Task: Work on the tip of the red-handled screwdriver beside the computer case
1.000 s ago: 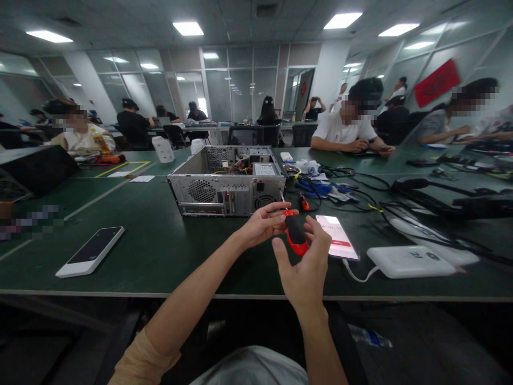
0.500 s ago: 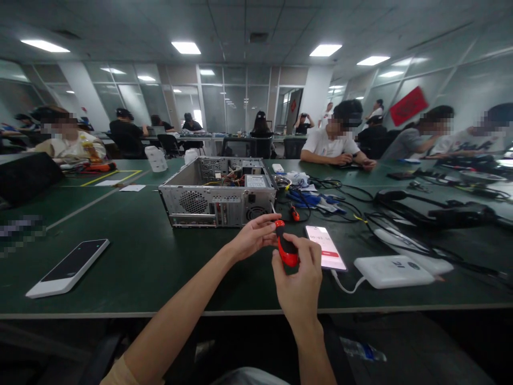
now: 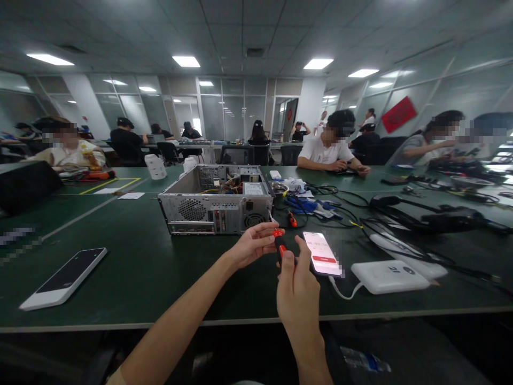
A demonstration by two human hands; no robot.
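A screwdriver [image 3: 281,249] with a red and black handle points away from me, its shaft reaching toward the rear right corner of an open computer case [image 3: 208,206]. My right hand [image 3: 298,291] is closed around the back of the handle. With thumb and fingers, my left hand [image 3: 253,246] pinches the front end of the handle near the shaft. Whether the tip meets a screw is too small to tell. The case lies on its side, its vented back panel facing me, with cables and a power supply [image 3: 253,189] inside.
To the right lie a phone [image 3: 323,254] with a lit screen, a white power bank [image 3: 390,277], blue gloves [image 3: 310,206], a second red-black tool [image 3: 292,219] and black cables. At left is a white handheld device [image 3: 66,278]. Another person [image 3: 331,149] sits across the table.
My right hand has rotated around the handle, its thumb now lying along the top. My left hand keeps its place at the front end. The whole view has shifted slightly.
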